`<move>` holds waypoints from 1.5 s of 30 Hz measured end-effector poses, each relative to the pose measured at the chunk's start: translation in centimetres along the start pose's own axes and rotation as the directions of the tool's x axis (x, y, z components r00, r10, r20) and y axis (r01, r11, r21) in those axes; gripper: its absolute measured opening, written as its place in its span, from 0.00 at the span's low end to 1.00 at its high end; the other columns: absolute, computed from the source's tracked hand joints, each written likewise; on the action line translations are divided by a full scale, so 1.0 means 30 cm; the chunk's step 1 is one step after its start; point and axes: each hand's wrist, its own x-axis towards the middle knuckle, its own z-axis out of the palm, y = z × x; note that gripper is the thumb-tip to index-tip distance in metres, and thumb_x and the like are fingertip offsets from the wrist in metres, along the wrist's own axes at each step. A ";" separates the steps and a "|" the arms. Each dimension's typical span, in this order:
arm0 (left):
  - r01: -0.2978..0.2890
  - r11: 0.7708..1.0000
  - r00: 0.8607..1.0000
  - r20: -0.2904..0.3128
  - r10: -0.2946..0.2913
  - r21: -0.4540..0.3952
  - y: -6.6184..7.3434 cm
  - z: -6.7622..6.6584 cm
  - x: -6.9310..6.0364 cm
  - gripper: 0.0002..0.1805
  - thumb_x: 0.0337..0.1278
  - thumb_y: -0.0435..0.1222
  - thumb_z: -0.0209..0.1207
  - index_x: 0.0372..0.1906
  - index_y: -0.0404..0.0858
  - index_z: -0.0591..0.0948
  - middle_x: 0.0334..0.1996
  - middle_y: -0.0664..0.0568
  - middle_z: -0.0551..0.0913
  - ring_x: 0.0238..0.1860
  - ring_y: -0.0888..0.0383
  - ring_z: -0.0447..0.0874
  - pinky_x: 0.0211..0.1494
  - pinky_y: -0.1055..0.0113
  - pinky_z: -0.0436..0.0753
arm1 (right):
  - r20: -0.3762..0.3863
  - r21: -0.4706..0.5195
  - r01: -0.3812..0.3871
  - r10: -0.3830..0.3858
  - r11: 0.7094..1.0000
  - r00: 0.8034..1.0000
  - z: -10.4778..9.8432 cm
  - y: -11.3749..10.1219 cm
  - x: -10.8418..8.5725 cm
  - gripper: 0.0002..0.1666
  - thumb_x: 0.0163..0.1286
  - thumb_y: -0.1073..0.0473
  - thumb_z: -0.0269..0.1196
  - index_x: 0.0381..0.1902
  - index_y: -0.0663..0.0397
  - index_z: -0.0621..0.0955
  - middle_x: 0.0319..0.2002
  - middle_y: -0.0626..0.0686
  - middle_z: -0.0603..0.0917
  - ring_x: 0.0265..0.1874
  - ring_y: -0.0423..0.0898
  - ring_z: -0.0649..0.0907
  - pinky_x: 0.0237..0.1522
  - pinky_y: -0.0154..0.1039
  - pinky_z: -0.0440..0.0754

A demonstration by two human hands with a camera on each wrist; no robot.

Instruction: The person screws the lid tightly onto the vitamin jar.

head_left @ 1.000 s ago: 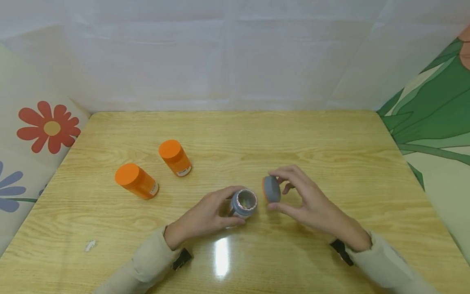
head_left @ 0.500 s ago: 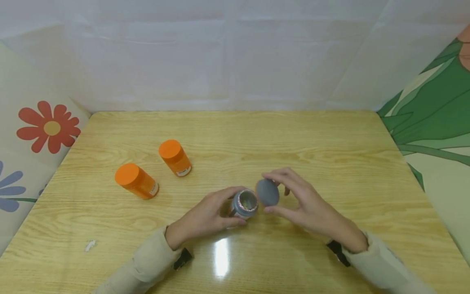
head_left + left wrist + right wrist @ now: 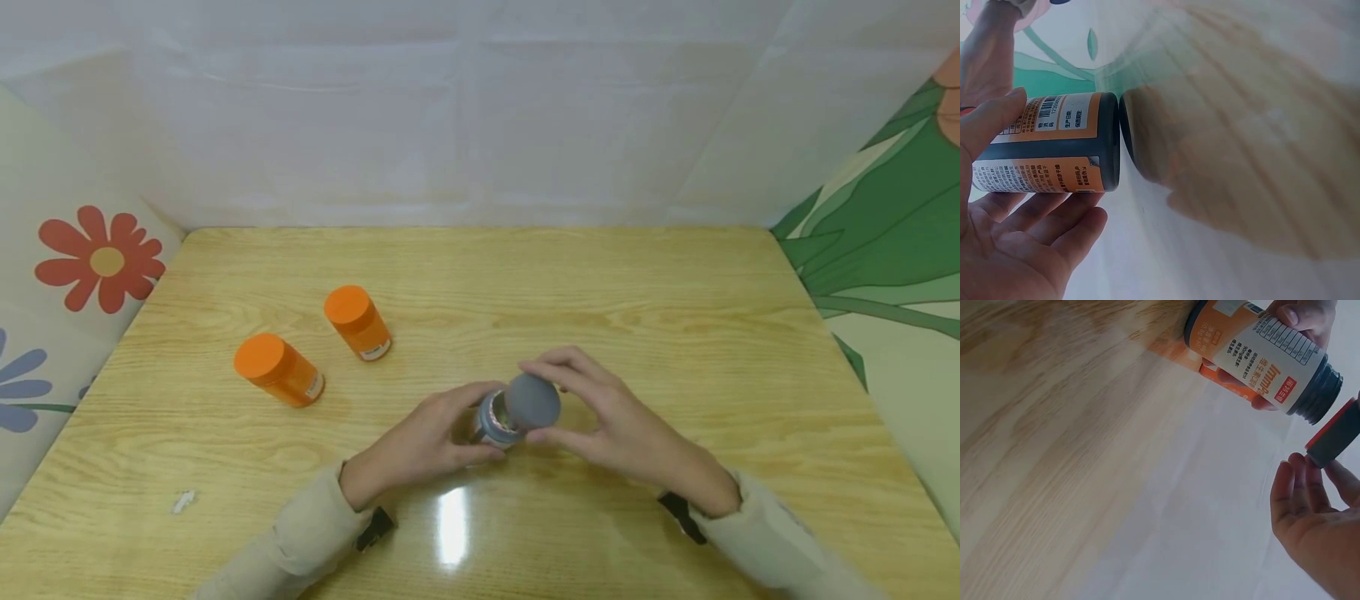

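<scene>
My left hand grips a dark grey supplement bottle with an orange and white label around its side. In the left wrist view, the thumb lies over the bottle and the fingers pass beneath it; its base is close to its reflection on the tabletop. My right hand pinches a round grey lid between thumb and fingers. The lid overlaps part of the bottle's open mouth in the head view. From the right wrist, the orange-edged lid is seen tilted, a small gap from the threaded neck.
Two orange jars with orange lids, the nearer jar and the farther jar, stand on the left of the wooden table. A small white scrap lies at the front left. A white sheet hangs behind the table.
My right hand has moved left with the lid, turning its grey top upward and bringing it over the bottle's mouth. The left hand and bottle have barely moved.
</scene>
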 end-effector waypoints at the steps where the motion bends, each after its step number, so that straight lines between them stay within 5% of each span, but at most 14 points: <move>1: -0.004 1.000 1.000 0.001 0.004 -0.001 0.000 0.001 0.001 0.38 0.50 0.38 0.72 0.68 0.42 0.70 0.62 0.51 0.80 0.62 0.56 0.79 0.70 0.54 0.75 | 0.001 -0.005 0.006 -0.006 1.000 1.000 0.001 0.000 0.001 0.43 0.53 0.60 0.76 0.67 0.54 0.73 0.61 0.51 0.76 0.58 0.45 0.77 0.60 0.43 0.82; 21: -0.012 1.000 1.000 0.014 0.012 0.006 0.009 0.010 0.010 0.37 0.51 0.38 0.72 0.67 0.41 0.71 0.60 0.52 0.81 0.61 0.59 0.79 0.70 0.57 0.75 | 0.074 0.017 0.018 -0.019 1.000 0.997 0.017 -0.018 0.025 0.39 0.58 0.53 0.73 0.67 0.52 0.74 0.60 0.48 0.75 0.56 0.43 0.78 0.58 0.39 0.82; 45: -0.025 0.999 0.999 0.029 0.026 -0.026 0.007 0.008 0.009 0.36 0.55 0.41 0.69 0.68 0.43 0.70 0.59 0.54 0.81 0.60 0.60 0.79 0.67 0.61 0.78 | 0.022 0.001 0.002 -0.002 1.000 1.000 0.054 -0.012 0.040 0.37 0.53 0.51 0.76 0.60 0.52 0.77 0.53 0.47 0.78 0.52 0.41 0.78 0.56 0.42 0.83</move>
